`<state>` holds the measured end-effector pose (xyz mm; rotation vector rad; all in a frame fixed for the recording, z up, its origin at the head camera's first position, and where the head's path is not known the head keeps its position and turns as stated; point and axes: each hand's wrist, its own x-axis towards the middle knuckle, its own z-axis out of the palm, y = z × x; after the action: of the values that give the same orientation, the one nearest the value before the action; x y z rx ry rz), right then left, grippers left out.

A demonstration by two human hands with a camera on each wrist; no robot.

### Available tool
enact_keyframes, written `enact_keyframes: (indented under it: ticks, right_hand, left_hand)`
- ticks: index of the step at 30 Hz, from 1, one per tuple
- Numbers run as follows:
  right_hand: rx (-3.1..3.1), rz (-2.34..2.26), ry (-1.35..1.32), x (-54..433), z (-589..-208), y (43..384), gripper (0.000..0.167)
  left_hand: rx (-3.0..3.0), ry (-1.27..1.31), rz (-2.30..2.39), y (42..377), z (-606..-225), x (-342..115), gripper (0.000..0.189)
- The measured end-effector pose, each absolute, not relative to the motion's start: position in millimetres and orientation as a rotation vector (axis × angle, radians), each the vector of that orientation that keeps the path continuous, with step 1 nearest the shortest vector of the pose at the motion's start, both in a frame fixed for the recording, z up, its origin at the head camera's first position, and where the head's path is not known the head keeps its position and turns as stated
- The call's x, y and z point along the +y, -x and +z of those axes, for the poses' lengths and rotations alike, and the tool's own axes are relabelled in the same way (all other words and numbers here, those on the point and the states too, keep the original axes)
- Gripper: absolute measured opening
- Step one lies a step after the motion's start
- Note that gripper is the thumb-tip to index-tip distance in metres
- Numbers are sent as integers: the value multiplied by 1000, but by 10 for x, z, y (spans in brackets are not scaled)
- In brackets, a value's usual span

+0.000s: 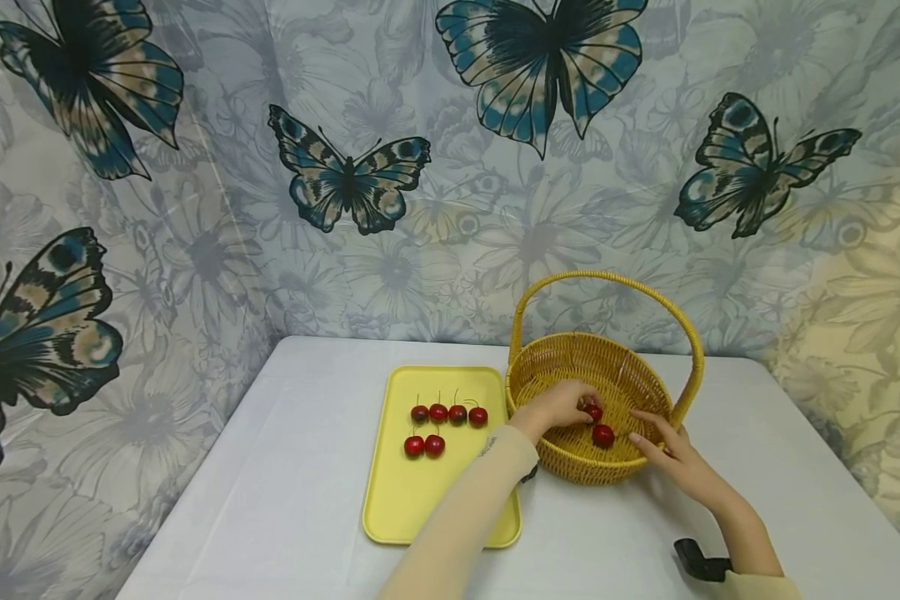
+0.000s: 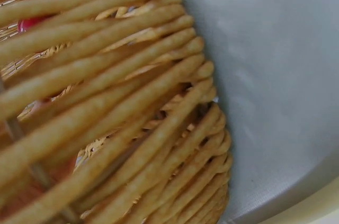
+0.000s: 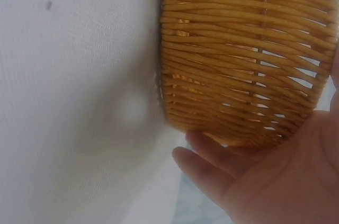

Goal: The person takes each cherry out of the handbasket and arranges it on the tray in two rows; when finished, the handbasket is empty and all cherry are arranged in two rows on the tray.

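In the head view, my left hand (image 1: 562,406) reaches over the near left rim of a yellow wicker basket (image 1: 588,473). Its fingertips pinch a red cherry (image 1: 592,412) inside. A second cherry (image 1: 603,436) lies just below it on the basket floor. My right hand (image 1: 678,462) holds the basket's right side, thumb inside the rim. In the right wrist view, other fingers (image 3: 209,173) of that hand reach along the outer wall. Woven strands fill much of the left wrist view, with a bit of red cherry (image 2: 30,24) showing through a gap.
Left of the basket lies a yellow tray (image 1: 401,508) bearing several stemmed cherries (image 1: 457,414) in two rows. The basket's tall handle (image 1: 600,275) arches above it. A white-covered table (image 1: 285,483) supports everything, and a butterfly-print cloth (image 1: 495,225) hangs behind.
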<state>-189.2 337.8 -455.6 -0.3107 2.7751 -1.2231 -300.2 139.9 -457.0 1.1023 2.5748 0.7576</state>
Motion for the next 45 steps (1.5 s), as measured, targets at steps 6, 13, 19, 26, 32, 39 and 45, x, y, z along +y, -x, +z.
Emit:
enact_keyframes:
  ticks: [6, 13, 19, 26, 32, 39, 45]
  right_hand:
    - [2777, -1219, 308, 3380, -4554, 1899, 53]
    - [2782, -1224, 318, 3380, -4551, 1888, 52]
    - [2790, -1217, 326, 3379, -4556, 1879, 52]
    - [2788, -1212, 316, 3373, -4555, 1876, 52]
    - [2793, -1219, 323, 3367, -4556, 1880, 52]
    - [2801, -1221, 329, 3366, -4548, 1880, 52]
    - [2798, -1220, 324, 3369, -4553, 1878, 52]
  left_hand:
    - [2605, -1096, 719, 3011, -4575, 1422, 22]
    - [2613, -1073, 721, 2999, -4577, 1439, 22]
    - [2618, -1095, 755, 2986, -4554, 1422, 29]
    - [2648, -1165, 762, 2989, -4537, 1390, 33]
    - [2687, -1212, 735, 2973, -4491, 1349, 33]
    - [2726, -1189, 775, 2902, -4426, 1291, 34]
    - [2744, -1197, 816, 2838, -4400, 1244, 35]
